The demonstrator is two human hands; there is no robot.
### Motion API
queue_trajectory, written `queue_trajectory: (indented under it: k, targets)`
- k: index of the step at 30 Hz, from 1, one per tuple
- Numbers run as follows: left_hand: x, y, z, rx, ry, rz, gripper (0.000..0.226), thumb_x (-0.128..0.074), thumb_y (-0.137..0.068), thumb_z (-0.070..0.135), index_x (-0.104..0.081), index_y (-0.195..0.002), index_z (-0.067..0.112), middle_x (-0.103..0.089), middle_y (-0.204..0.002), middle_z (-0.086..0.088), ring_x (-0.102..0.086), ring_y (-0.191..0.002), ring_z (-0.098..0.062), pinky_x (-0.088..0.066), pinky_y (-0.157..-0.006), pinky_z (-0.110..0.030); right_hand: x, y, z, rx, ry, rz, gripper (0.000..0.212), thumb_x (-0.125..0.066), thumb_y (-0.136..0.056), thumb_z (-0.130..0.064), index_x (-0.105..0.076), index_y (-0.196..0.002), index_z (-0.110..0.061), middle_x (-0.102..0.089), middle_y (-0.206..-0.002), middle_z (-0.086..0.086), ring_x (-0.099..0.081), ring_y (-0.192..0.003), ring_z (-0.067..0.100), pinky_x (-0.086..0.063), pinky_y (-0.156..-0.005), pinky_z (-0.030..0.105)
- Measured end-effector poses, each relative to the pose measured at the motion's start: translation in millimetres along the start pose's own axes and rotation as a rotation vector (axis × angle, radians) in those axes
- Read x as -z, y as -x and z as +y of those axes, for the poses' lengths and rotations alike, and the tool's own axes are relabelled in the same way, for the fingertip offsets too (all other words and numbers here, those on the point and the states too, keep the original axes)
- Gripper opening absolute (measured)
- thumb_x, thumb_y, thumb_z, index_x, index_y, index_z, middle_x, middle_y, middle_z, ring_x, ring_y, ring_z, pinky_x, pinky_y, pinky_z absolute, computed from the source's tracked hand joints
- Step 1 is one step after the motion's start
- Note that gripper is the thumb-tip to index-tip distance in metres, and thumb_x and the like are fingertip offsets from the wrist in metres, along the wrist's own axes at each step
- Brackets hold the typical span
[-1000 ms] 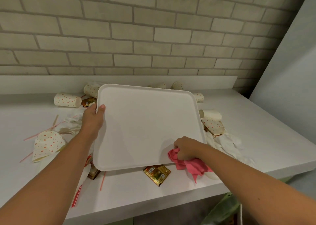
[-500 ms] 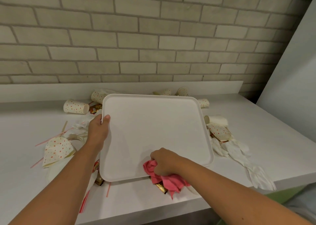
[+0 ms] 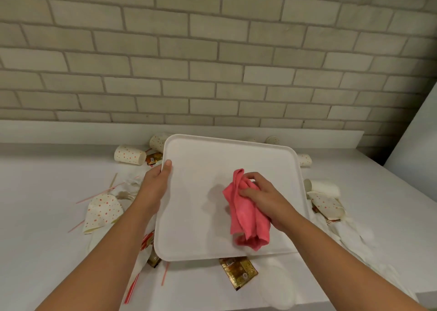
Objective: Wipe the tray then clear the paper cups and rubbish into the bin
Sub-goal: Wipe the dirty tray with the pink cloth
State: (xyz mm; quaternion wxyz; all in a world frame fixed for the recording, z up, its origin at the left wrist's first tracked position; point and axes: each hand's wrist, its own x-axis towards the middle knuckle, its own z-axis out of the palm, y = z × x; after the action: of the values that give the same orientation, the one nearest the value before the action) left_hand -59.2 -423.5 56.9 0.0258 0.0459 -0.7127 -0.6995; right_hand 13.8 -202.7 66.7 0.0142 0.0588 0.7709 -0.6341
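Observation:
A white rectangular tray (image 3: 203,216) is tilted up over the white counter. My left hand (image 3: 156,185) grips its left rim, thumb on top. My right hand (image 3: 264,197) holds a bunched pink cloth (image 3: 246,213) against the tray's inner surface, right of centre. Dotted paper cups lie around the tray: one on its side at the back left (image 3: 129,155), a flattened one at the left (image 3: 102,212), and crushed ones at the right (image 3: 326,201). The bin is out of view.
Gold sachets (image 3: 237,271) lie under the tray's near edge. Pink straws (image 3: 99,193) and white napkins (image 3: 354,237) are scattered on the counter (image 3: 47,251). A brick wall stands behind, and a white panel (image 3: 416,126) rises at the right.
My right hand has carried the pink cloth from the tray's near edge up onto its surface, towards the centre right. My left hand keeps its grip on the left rim.

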Motion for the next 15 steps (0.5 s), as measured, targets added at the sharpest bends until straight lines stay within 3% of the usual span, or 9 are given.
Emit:
queue_trajectory:
  k: [2, 4, 6, 8, 10, 13, 15]
  targets:
    - [0.0, -0.9, 1.8, -0.011, 0.025, -0.018, 0.042, -0.037, -0.099, 0.039, -0.052, -0.130, 0.014, -0.057, -0.114, 0.001, -0.052, -0.108, -0.016, -0.036, -0.087, -0.028, -0.8, -10.0, 5.2, 0.152, 0.243, 0.254, 0.023, -0.054, -0.092, -0.019, -0.052, -0.115, -0.023, -0.058, -0.116, 0.006, -0.061, -0.084, 0.015, -0.050, -0.069, 0.024]
    - [-2.6, -1.5, 4.8, -0.014, 0.071, -0.045, 0.045, -0.035, -0.099, 0.040, -0.047, -0.135, 0.016, -0.052, -0.116, 0.006, -0.047, -0.111, -0.013, -0.032, -0.092, -0.026, -11.8, -12.4, 12.6, 0.323, 0.560, 0.365, 0.038, -0.051, -0.093, -0.022, -0.045, -0.130, -0.021, -0.042, -0.130, 0.006, -0.055, -0.102, 0.019, -0.049, -0.085, 0.028]
    - [-6.3, -2.3, 8.2, -0.014, 0.123, -0.059, 0.046, -0.034, -0.099, 0.042, -0.044, -0.138, 0.019, -0.050, -0.119, 0.010, -0.046, -0.113, -0.011, -0.032, -0.094, -0.027, -31.9, -11.4, 21.5, 0.460, 0.810, 0.302, 0.049, -0.045, -0.095, -0.030, -0.033, -0.142, -0.020, -0.025, -0.144, 0.006, -0.040, -0.123, 0.022, -0.042, -0.103, 0.033]
    - [-9.1, -3.3, 10.7, -0.032, 0.189, -0.064, 0.042, -0.036, -0.099, 0.041, -0.048, -0.133, 0.019, -0.057, -0.124, 0.005, -0.054, -0.109, -0.014, -0.040, -0.093, -0.029, -55.8, -7.0, 24.7, 0.512, 0.933, 0.204, 0.053, -0.035, -0.100, -0.033, -0.020, -0.149, -0.019, -0.012, -0.154, 0.005, -0.029, -0.129, 0.024, -0.033, -0.109, 0.036]
    - [-11.0, -2.3, 13.8, -0.052, 0.239, -0.038, 0.040, -0.036, -0.099, 0.039, -0.051, -0.129, 0.016, -0.062, -0.121, -0.002, -0.059, -0.107, -0.019, -0.045, -0.092, -0.034, -68.8, -9.3, 26.5, 0.608, 1.011, 0.159, 0.052, -0.039, -0.100, -0.022, -0.022, -0.149, -0.016, -0.016, -0.155, 0.008, -0.037, -0.121, 0.029, -0.037, -0.104, 0.039]
    - [-11.1, 0.4, 16.9, -0.050, 0.282, 0.011, 0.042, -0.035, -0.099, 0.040, -0.046, -0.133, 0.017, -0.060, -0.117, 0.000, -0.057, -0.109, -0.020, -0.045, -0.099, -0.040, -65.8, -23.4, 28.7, 0.786, 1.090, 0.168, 0.060, -0.068, -0.078, -0.007, -0.049, -0.135, -0.012, -0.048, -0.137, 0.014, -0.057, -0.090, 0.029, -0.055, -0.076, 0.037]
    - [-11.2, 0.6, 18.7, -0.038, 0.311, 0.005, 0.044, -0.035, -0.099, 0.044, -0.045, -0.134, 0.020, -0.060, -0.122, -0.001, -0.058, -0.113, -0.023, -0.044, -0.102, -0.043, -55.2, -32.7, 24.7, 0.827, 1.116, 0.168, 0.060, -0.074, -0.074, -0.007, -0.054, -0.130, -0.015, -0.054, -0.131, 0.012, -0.059, -0.087, 0.027, -0.055, -0.069, 0.036]
